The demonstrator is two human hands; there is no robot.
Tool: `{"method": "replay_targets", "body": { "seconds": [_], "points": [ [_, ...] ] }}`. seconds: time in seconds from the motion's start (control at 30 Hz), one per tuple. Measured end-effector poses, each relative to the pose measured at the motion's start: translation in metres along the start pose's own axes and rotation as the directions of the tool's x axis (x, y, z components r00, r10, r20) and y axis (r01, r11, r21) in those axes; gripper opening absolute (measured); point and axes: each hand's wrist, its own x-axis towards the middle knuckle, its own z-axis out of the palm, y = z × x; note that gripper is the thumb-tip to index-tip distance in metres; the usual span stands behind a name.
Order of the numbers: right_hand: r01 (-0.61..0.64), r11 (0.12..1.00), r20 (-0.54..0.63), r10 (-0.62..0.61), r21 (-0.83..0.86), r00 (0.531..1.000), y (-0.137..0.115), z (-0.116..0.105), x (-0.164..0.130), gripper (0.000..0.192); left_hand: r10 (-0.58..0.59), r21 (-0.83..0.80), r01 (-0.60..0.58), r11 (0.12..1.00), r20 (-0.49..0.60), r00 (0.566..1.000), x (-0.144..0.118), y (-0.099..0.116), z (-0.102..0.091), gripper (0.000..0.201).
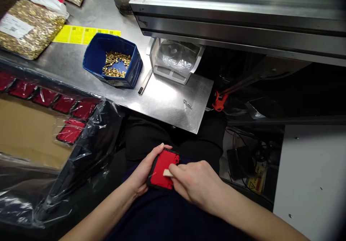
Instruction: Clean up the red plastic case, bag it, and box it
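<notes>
Over my lap, my left hand (142, 174) grips a red plastic part with black edges (161, 169), fingers wrapped around its left side. My right hand (196, 185) pinches a small pale piece (168, 173) and presses it against the red part's face. A blue bin (113, 59) holding small brass pieces (116, 63) sits on the steel table (167, 100) ahead of me.
At left, a cardboard box lined with black plastic (89, 143) holds several red parts (70, 133). Bags of brass pieces (27, 28), yellow labels (81, 35), a white fixture with clear film (175, 61), a metal rail (238, 21) and small tweezers (187, 105) are also here.
</notes>
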Motion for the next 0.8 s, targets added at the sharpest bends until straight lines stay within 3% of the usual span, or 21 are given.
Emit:
{"method": "replay_targets", "body": {
  "seconds": [0.1,0.53,0.7,0.8],
  "points": [
    [-0.031,1.000,-0.010,0.030,-0.008,0.999,0.002,-0.001,0.000,0.012,-0.021,-0.001,0.021,1.000,-0.022,1.000,-0.001,0.000,-0.001,0.039],
    [0.059,0.998,0.044,-0.058,-0.022,0.997,0.001,-0.005,0.006,0.016,-0.037,-0.024,0.037,0.999,0.006,0.999,-0.003,0.001,-0.004,0.038],
    [0.025,0.999,0.028,-0.025,-0.026,0.999,0.009,-0.006,0.005,0.009,-0.045,-0.042,0.044,0.998,-0.024,0.999,-0.002,0.000,-0.004,0.037],
    [0.087,0.996,0.027,-0.086,-0.036,0.996,0.008,-0.006,0.010,0.019,-0.055,-0.030,0.054,0.998,-0.036,0.998,-0.003,0.001,-0.001,0.037]
  ]
}}
